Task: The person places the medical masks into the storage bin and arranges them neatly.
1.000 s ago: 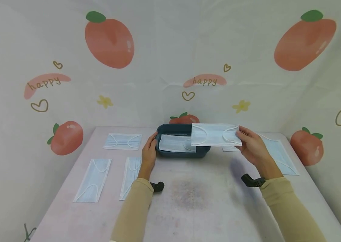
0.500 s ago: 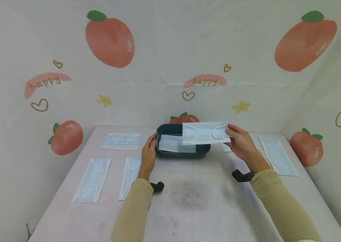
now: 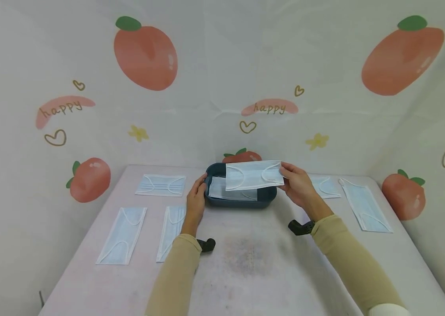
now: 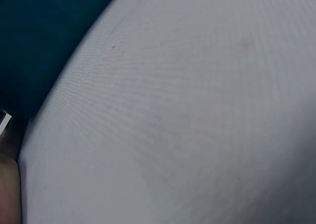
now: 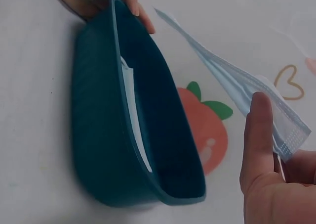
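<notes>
The right hand [image 3: 299, 186] pinches one short end of a light blue face mask [image 3: 254, 175] between thumb and fingers and holds it flat in the air, just above the dark teal tray [image 3: 242, 201]. In the right wrist view the mask hangs over the open tray with the thumb [image 5: 257, 135] pressed on its edge, probably so that it stays flat and level. The left hand [image 3: 196, 201] rests against the left end of the tray, its fingers curled over the rim [image 5: 114, 6]; I judge it steadies the tray so that it does not slide. One mask [image 3: 222, 189] lies already inside the tray.

The tray stands near the far edge of the table [image 3: 246, 263], about in the middle. Other masks lie flat on the surface: one near the far left corner [image 3: 161, 184], two side by side near the left edge [image 3: 121, 235] [image 3: 172, 230], and two near the far right corner [image 3: 326, 186] [image 3: 365, 205]. They are apart from each other, not stacked.

On the printed backdrop behind the table the word "happy" [image 3: 268, 108] can be read, and again at the left [image 3: 61, 109], among peaches, hearts and small flowers. No writing on the masks or tray is visible.
</notes>
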`<state>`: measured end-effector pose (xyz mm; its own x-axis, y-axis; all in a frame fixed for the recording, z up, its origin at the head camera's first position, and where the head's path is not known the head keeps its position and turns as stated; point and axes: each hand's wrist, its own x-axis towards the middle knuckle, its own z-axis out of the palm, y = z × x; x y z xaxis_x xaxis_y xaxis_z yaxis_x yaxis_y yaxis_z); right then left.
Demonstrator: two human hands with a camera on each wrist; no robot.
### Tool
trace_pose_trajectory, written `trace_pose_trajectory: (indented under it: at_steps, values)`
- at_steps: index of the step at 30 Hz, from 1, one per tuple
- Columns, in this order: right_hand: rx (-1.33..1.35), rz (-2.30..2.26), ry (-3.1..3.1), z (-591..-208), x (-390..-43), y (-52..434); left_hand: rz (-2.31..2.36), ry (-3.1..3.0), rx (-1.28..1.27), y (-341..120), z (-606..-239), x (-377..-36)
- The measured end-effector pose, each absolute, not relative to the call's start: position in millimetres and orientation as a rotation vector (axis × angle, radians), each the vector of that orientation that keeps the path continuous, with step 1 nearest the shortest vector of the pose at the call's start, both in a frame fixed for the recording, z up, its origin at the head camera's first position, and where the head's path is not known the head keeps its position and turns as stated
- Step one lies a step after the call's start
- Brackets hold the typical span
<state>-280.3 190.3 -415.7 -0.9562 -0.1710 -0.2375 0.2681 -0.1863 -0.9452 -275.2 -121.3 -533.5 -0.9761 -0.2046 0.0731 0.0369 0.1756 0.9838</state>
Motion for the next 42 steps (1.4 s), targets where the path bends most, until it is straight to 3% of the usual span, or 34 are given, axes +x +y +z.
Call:
trace_pose_trajectory:
  at_steps: [42]
  values:
    - [0.172,-2.280,1.718,-467,-303,123,-1.890,-2.271,0.158,-119,-534,-272]
